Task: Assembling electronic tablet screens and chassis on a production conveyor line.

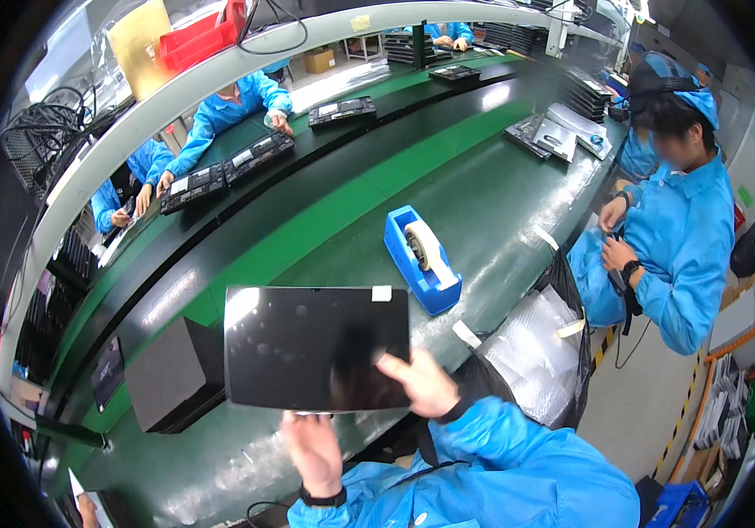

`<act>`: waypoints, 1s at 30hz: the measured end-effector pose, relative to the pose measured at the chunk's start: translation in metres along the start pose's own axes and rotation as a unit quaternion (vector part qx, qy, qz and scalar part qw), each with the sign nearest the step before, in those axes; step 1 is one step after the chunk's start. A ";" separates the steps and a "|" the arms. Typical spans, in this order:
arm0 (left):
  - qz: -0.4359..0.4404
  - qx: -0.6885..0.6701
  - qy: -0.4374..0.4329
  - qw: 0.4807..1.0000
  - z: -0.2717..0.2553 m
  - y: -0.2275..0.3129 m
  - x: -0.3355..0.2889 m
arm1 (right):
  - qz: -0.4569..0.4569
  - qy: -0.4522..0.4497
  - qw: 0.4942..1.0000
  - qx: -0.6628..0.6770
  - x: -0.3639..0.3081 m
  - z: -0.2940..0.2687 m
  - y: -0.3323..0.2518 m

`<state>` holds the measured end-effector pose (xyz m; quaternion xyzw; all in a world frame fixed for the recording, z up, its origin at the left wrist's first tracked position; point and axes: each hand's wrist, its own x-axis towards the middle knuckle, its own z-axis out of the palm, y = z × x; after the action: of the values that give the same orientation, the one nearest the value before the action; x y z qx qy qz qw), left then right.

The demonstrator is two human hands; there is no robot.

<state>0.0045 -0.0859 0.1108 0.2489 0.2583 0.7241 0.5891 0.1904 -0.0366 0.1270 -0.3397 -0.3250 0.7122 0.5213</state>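
A flat black tablet (307, 352) with a glossy screen faces up in front of me, a small white sticker (381, 293) near its upper right corner. My right hand (426, 385) grips its lower right side, the thumb lying over the screen; its other fingers are partly hidden. At the lower edge, my left hand (314, 453) holds the tablet from below, palm up, its fingertips hidden at the rim. Just left of the tablet stands a black box-shaped block (175, 374). A blue tape dispenser (421, 260) with a white roll sits beyond the tablet's right side.
The green workbench (324, 255) carries a dark conveyor strip with several open laptop-like units (258, 157). A black bag of bubble wrap (531, 356) is at the bench's right edge. A co-worker (677, 238) in blue stands right; others work across the belt. Silver panels (555, 139) lie far right.
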 end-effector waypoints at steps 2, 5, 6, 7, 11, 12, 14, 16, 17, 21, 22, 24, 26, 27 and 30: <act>0.026 0.002 0.063 0.998 -0.027 0.025 -0.004 | -0.009 -0.026 0.990 -0.141 0.008 -0.039 -0.033; 0.129 0.176 0.201 0.955 -0.037 0.047 -0.005 | 0.018 -0.132 0.958 -0.256 0.018 -0.079 -0.086; 0.115 0.270 0.150 0.944 -0.034 0.054 -0.002 | 0.005 -0.173 0.931 -0.322 0.021 -0.080 -0.102; 0.099 0.360 0.096 0.923 -0.028 0.059 0.003 | 0.019 -0.203 0.892 -0.403 0.024 -0.077 -0.119; -0.200 0.301 -0.248 0.899 -0.009 0.062 0.040 | 0.044 -0.288 0.790 -0.540 0.043 -0.057 -0.136; -0.287 0.209 -0.276 0.893 -0.017 0.053 0.047 | 0.064 -0.304 0.785 -0.536 0.051 -0.056 -0.131; -0.288 0.371 -0.261 0.843 -0.033 0.027 0.048 | 0.034 -0.327 0.820 -0.468 0.061 -0.059 -0.115; -0.309 0.321 -0.188 0.875 -0.038 0.015 0.033 | -0.024 -0.244 0.877 -0.413 0.067 -0.062 -0.111; -0.281 0.299 -0.163 0.897 -0.043 0.013 0.023 | 0.043 -0.202 0.932 -0.299 0.065 -0.065 -0.118; -0.223 0.183 -0.079 0.954 -0.056 0.012 0.001 | -0.081 0.105 0.934 -0.333 0.071 -0.116 -0.112; -0.209 0.153 -0.065 0.964 -0.056 0.013 0.000 | -0.101 0.171 0.839 -0.506 0.071 -0.125 -0.107; -0.210 0.118 -0.049 0.969 -0.052 0.011 0.000 | -0.115 0.229 0.708 -0.658 0.075 -0.136 -0.100; -0.130 0.140 0.041 0.981 -0.049 0.008 0.003 | -0.051 0.162 0.780 -0.603 0.081 -0.140 -0.095; -0.112 0.138 0.046 0.983 -0.046 0.007 0.005 | -0.034 0.156 0.804 -0.573 0.082 -0.143 -0.093; -0.098 0.145 0.069 0.982 -0.049 0.008 0.010 | -0.041 0.128 0.889 -0.437 0.092 -0.152 -0.091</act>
<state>-0.0352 -0.0816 0.0803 0.2544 0.4233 0.6334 0.5957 0.3415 0.0907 0.1031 -0.6082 -0.5473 0.4264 0.3857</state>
